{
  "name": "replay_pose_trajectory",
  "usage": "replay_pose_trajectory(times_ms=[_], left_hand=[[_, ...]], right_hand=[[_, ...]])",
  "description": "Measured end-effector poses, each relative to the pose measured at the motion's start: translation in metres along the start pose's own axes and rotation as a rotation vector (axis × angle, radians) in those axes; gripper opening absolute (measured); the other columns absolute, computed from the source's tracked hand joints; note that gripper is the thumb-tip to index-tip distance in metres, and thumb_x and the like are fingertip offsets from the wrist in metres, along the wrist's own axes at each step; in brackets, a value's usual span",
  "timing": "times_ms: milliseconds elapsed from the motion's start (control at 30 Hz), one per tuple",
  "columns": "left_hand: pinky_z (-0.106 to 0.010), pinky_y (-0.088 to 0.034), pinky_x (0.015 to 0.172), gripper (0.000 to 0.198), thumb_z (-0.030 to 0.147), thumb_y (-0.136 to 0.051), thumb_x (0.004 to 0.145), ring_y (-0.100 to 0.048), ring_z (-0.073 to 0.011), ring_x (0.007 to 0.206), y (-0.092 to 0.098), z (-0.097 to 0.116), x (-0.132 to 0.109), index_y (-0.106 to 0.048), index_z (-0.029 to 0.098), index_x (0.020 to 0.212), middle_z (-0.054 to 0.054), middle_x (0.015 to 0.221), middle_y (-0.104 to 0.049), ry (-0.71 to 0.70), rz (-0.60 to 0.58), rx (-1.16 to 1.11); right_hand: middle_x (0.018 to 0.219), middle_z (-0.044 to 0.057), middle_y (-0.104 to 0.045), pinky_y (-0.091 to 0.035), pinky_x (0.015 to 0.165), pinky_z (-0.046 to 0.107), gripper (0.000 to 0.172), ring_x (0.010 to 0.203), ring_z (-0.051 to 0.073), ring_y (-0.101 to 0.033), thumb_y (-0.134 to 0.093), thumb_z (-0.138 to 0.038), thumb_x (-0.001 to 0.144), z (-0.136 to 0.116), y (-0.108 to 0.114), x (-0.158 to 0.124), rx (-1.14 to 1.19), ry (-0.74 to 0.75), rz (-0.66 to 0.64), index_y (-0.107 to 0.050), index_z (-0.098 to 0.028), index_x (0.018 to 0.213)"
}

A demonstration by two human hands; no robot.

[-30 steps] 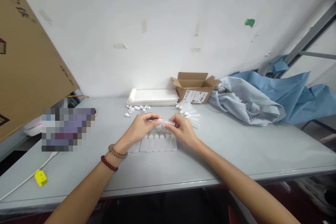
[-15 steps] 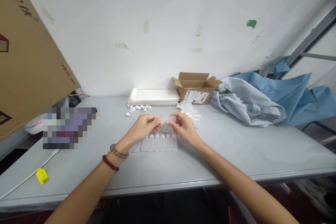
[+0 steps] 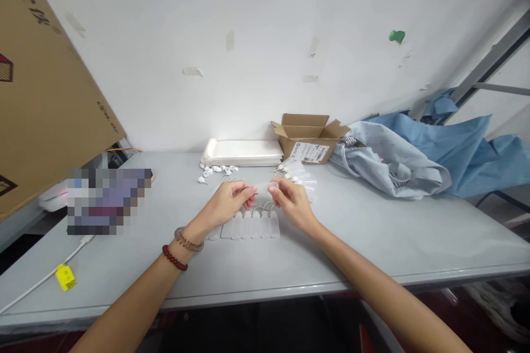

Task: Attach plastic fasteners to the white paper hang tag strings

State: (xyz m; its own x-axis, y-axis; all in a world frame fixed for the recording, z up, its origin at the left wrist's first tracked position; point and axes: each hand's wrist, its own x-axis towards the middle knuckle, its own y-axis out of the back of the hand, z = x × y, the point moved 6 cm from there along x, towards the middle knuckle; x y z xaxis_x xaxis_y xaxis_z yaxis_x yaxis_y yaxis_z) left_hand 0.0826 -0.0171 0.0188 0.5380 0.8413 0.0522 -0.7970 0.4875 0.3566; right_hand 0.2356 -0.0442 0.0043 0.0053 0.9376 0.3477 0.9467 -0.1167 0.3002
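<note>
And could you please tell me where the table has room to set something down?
Bare table lies between the right forearm and the pale bag, and between the near edge and the row of translucent pieces. Behind that row it is crowded: small white pieces, a white stack and an open carton.

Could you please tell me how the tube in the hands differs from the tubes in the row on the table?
The held tube is up between the left hand and right hand, while the row tubes lie on the table. The held tube lies crosswise; the row tubes run front to back. The hands partly cover the held tube, whereas the row tubes show most of their length. Both are pale and translucent.
</note>
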Motion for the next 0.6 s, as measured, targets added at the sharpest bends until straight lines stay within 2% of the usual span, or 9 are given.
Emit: replay_pose_trajectory(times_ms=[167, 267, 400, 500, 600], left_hand=[[-0.027, -0.046, 0.068, 0.019, 0.034, -0.056, 0.083, -0.058, -0.0166, 0.075, 0.0019, 0.0075, -0.002, -0.062, 0.017, 0.087, -0.004, 0.081, -0.064, -0.178, 0.113, 0.213], [-0.029, -0.047, 0.076, 0.019, 0.034, -0.057, 0.083, -0.059, -0.0187, 0.083, 0.0033, 0.0092, -0.0024, -0.064, 0.017, 0.089, -0.005, 0.089, -0.066, -0.213, 0.155, 0.248], [-0.028, -0.049, 0.074, 0.029, 0.043, -0.055, 0.084, -0.062, -0.0201, 0.085, 0.003, 0.0082, -0.0017, -0.066, 0.017, 0.09, -0.006, 0.092, -0.069, -0.119, 0.1, 0.151], [-0.026, -0.049, 0.064, 0.038, 0.048, -0.049, 0.086, -0.062, -0.0181, 0.073, 0.0011, 0.0044, -0.0007, -0.066, 0.015, 0.078, -0.007, 0.08, -0.068, -0.017, 0.025, 0.076], [-0.026, -0.048, 0.059, 0.041, 0.05, -0.049, 0.086, -0.06, -0.0156, 0.063, 0.0006, 0.0009, -0.0004, -0.063, 0.014, 0.072, -0.006, 0.072, -0.066, 0.026, -0.017, 0.034]], right_hand=[[0.052, -0.003, -0.049, -0.035, 0.052, 0.025, 0.033, 0.05, 0.012, -0.046, -0.05, -0.043, 0.088, 0.0045, -0.0002, 0.0011, 0.098, -0.071, -0.018, -0.053, -0.017, 0.066], [0.052, -0.003, -0.048, -0.035, 0.052, 0.025, 0.036, 0.049, 0.011, -0.046, -0.05, -0.045, 0.087, 0.0052, -0.0014, 0.0018, 0.159, -0.102, -0.027, -0.05, -0.018, 0.064], [0.055, -0.003, -0.048, -0.037, 0.054, 0.026, 0.035, 0.051, 0.012, -0.046, -0.051, -0.049, 0.086, 0.0046, -0.0021, 0.0024, 0.188, -0.102, -0.025, -0.053, -0.018, 0.071], [0.056, -0.003, -0.048, -0.038, 0.054, 0.026, 0.032, 0.052, 0.012, -0.046, -0.051, -0.048, 0.085, 0.0051, -0.0025, 0.0022, 0.177, -0.075, -0.021, -0.057, -0.017, 0.079], [0.056, -0.003, -0.047, -0.037, 0.054, 0.026, 0.029, 0.052, 0.012, -0.046, -0.051, -0.045, 0.087, 0.0055, -0.0027, 0.0014, 0.149, -0.051, -0.025, -0.057, -0.017, 0.082]])
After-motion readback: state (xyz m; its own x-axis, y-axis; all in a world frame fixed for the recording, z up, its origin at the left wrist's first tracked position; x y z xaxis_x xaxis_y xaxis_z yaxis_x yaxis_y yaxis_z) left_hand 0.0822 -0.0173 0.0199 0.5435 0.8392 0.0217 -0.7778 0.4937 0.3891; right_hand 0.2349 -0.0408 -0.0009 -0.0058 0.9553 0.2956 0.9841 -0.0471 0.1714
